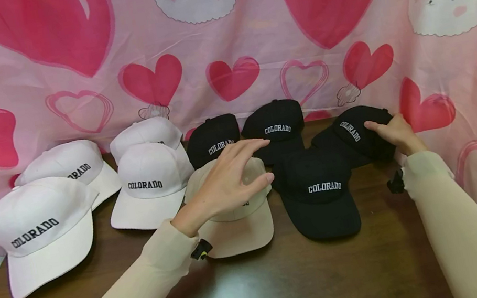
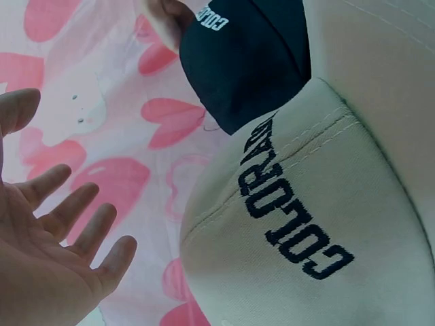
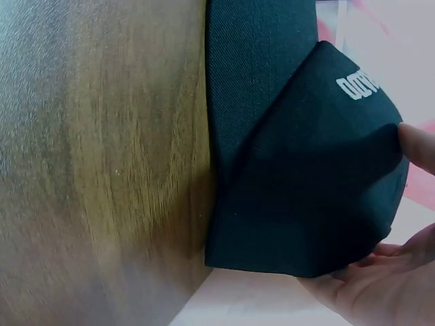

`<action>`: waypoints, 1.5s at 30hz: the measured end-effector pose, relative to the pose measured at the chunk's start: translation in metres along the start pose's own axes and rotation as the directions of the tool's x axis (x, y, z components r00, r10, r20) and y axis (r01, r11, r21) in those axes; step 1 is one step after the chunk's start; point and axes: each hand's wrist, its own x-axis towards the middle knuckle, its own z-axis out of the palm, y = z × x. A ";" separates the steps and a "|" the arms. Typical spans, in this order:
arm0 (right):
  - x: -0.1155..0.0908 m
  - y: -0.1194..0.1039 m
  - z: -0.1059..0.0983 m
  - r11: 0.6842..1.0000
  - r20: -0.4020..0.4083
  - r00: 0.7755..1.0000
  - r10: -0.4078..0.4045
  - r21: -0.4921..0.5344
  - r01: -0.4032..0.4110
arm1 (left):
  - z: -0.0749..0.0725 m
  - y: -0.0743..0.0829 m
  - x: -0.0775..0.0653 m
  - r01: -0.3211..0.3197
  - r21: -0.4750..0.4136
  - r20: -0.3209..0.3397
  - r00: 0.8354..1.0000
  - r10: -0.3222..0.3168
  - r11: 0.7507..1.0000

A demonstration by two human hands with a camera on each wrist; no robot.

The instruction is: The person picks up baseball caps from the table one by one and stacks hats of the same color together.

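My right hand [image 1: 396, 133] grips a black baseball cap [image 1: 362, 130] at the far right of the table, thumb on the crown's side and fingers at its back edge. In the right wrist view this black cap [image 3: 299, 183] stands tilted, the fingers [image 3: 380, 288] curled behind it. White COLORADO lettering slants across its front. Over a beige cap [image 1: 239, 234] hovers my left hand [image 1: 225, 183], fingers extended and thumb apart, hiding most of its lettering. The left wrist view shows that hand [image 2: 47, 251] holding nothing, beside the beige cap's crown [image 2: 299, 204].
Another black cap [image 1: 325, 208] sits between the beige one and my right hand. Two more black caps [image 1: 276, 121] stand behind. Several white caps [image 1: 148, 181] fill the left of the brown table [image 1: 264, 293]. A pink heart-patterned cloth [image 1: 255, 28] hangs behind and at the sides.
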 end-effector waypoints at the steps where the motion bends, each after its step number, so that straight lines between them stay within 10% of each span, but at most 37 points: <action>1: 0.000 0.001 0.000 1.000 0.015 1.000 0.004 0.029 -0.004 | 0.000 -0.001 0.000 -0.001 0.000 0.000 1.000 0.001 1.000; 10: 0.005 0.008 0.000 0.963 0.040 0.996 0.085 0.253 -0.092 | 0.002 -0.004 -0.001 0.014 -0.010 0.009 1.000 -0.014 1.000; 18: 0.006 0.000 0.001 0.854 0.033 0.986 0.164 0.495 -0.159 | 0.001 -0.007 -0.003 0.055 -0.022 0.029 0.998 -0.054 0.998; 25: 0.003 -0.012 -0.003 0.749 -0.075 0.994 0.074 0.662 -0.006 | 0.001 -0.010 -0.003 0.095 -0.038 0.043 0.995 -0.094 0.995; 29: -0.002 -0.023 -0.006 0.780 -0.169 0.985 -0.015 0.615 0.117 | 0.001 -0.013 -0.003 0.105 -0.045 0.042 0.994 -0.103 0.994; 39: -0.024 -0.064 -0.023 0.873 -0.398 0.873 -0.282 0.271 0.405 | 0.004 -0.016 0.002 0.091 -0.060 0.027 0.996 -0.089 0.994; 45: -0.046 -0.098 -0.042 0.773 -0.434 0.807 -0.402 0.311 0.552 | 0.004 -0.018 0.012 0.103 -0.148 0.029 0.995 -0.100 0.984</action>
